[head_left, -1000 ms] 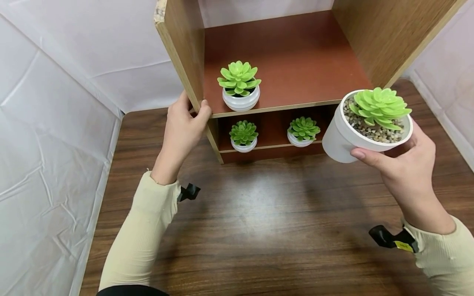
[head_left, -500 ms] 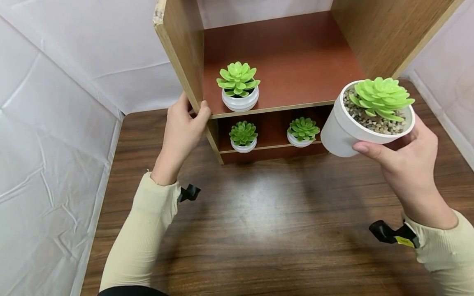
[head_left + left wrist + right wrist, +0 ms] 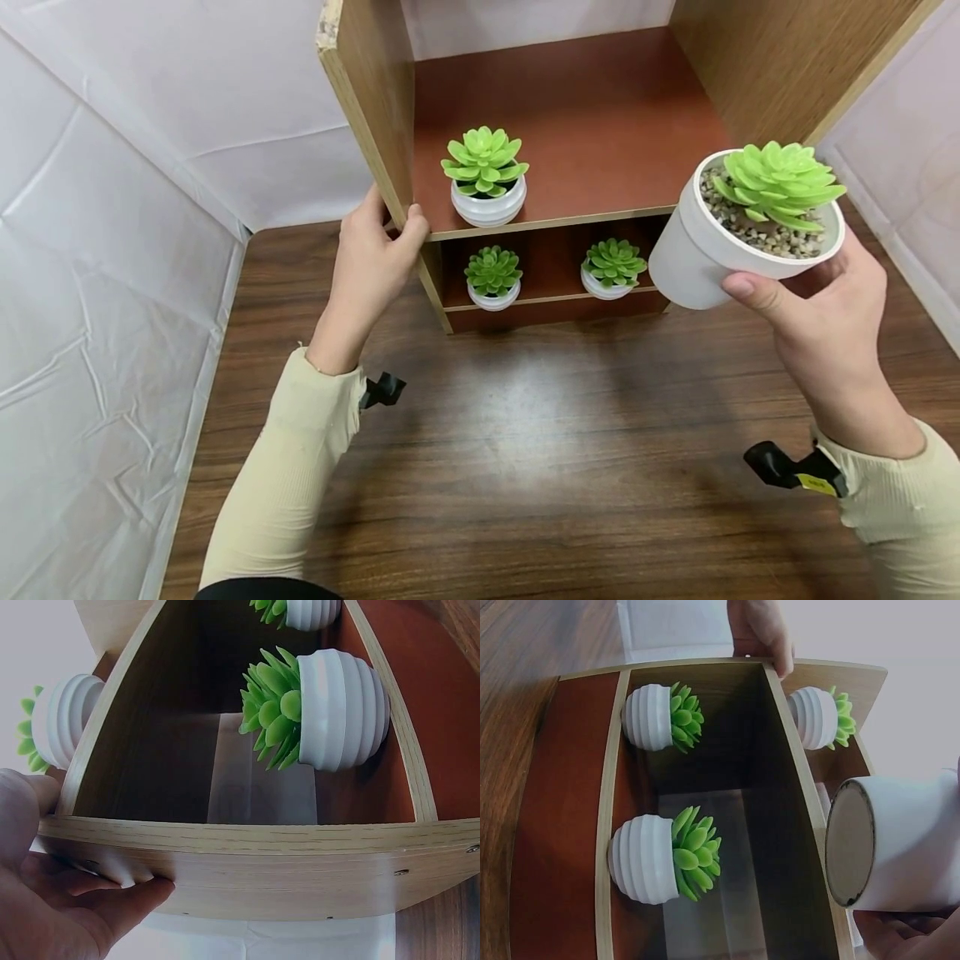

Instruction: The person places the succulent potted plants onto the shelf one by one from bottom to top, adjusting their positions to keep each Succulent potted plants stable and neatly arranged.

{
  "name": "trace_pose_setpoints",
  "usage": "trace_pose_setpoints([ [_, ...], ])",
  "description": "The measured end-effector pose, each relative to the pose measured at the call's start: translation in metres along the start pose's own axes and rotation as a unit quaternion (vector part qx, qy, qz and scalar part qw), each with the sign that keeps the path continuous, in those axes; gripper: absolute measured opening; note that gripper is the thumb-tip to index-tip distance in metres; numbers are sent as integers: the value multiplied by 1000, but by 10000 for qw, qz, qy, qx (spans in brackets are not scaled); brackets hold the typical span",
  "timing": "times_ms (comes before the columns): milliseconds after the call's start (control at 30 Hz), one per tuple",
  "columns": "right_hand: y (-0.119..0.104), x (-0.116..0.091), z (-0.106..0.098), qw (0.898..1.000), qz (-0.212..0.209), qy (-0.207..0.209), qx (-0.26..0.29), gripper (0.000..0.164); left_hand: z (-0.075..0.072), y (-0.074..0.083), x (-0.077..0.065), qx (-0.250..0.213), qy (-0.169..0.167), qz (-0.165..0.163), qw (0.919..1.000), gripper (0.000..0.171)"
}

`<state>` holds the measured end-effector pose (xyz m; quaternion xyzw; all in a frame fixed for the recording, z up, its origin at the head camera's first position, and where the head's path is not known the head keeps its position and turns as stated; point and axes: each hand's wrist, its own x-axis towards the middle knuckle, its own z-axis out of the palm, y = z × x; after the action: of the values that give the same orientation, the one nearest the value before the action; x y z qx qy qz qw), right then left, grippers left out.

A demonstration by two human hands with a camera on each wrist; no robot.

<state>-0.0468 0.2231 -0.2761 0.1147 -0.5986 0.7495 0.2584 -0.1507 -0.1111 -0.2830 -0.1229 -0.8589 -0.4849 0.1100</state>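
Observation:
My left hand (image 3: 375, 258) grips the front edge of the left side panel of a wooden shelf unit (image 3: 367, 117), thumb at the upper board and fingers behind the panel. My right hand (image 3: 832, 333) holds a large white pot (image 3: 693, 254) tilted, thumb on its front wall. In the pot sit pebbles and a bright green succulent (image 3: 783, 183). The pot hangs in front of the upper board's right end; its flat base (image 3: 851, 844) shows in the right wrist view. A small potted succulent (image 3: 487, 179) stands on that board's left, near the left hand.
On the lower shelf stand two more small succulents in ribbed white pots, one left (image 3: 493, 279) and one right (image 3: 611, 271). The right side panel (image 3: 787, 67) rises behind the held pot. Brown wood-grain tabletop (image 3: 525, 467) spreads in front; white sheeting (image 3: 97, 292) borders the left.
My right hand has lifted the large white pot a little, up and toward the back, in the head view. The left hand has stayed on the side panel.

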Motion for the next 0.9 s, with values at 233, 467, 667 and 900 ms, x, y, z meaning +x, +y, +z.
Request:
trace_pose_setpoints([
  [233,0,2,4,9997,68,44,225,68,1,-2,2,17,-7,51,10000,27],
  [467,-1,4,8,9996,18,23,277,70,1,-2,0,-16,-10,-13,10000,27],
  [667,-4,7,14,9991,-54,74,421,70,0,-2,1,-28,1,-4,10000,26],
  [900,-7,11,19,9986,-157,29,505,69,0,-3,0,-54,24,-5,10000,26],
])
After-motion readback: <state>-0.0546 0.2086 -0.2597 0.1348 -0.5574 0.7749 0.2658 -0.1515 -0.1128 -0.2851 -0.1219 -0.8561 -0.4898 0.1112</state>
